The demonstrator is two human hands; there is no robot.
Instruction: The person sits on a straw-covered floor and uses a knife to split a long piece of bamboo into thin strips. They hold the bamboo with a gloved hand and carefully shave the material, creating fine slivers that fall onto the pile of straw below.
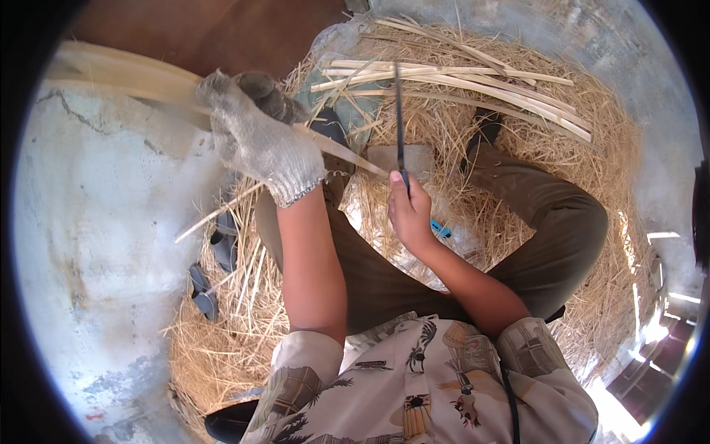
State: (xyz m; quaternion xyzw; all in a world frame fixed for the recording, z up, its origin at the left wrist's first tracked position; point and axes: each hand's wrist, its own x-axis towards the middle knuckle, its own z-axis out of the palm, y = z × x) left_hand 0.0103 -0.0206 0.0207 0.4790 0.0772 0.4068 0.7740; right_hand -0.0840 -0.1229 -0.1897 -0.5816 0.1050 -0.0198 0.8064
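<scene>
My left hand [259, 137] wears a grey knitted glove and is closed on a long, pale bamboo strip [336, 148]. The strip widens and blurs toward the upper left, and its narrow end comes close to my right hand [410, 211]. That bare hand grips a knife [400, 111] by its handle, the dark, narrow blade pointing away from me. Whether the blade touches the strip I cannot tell. Below the blade lies a greyish-brown block [416, 157]. Past it, several split bamboo strips [510, 92] rest in a loose pile.
Thin shavings [584, 159] cover the floor around my bent legs [551, 200]. A small blue tool [441, 229] lies near my right wrist. Grey sandals [203, 292] sit by the pale wall [96, 222] at left. Another wall [592, 37] curves along the far right.
</scene>
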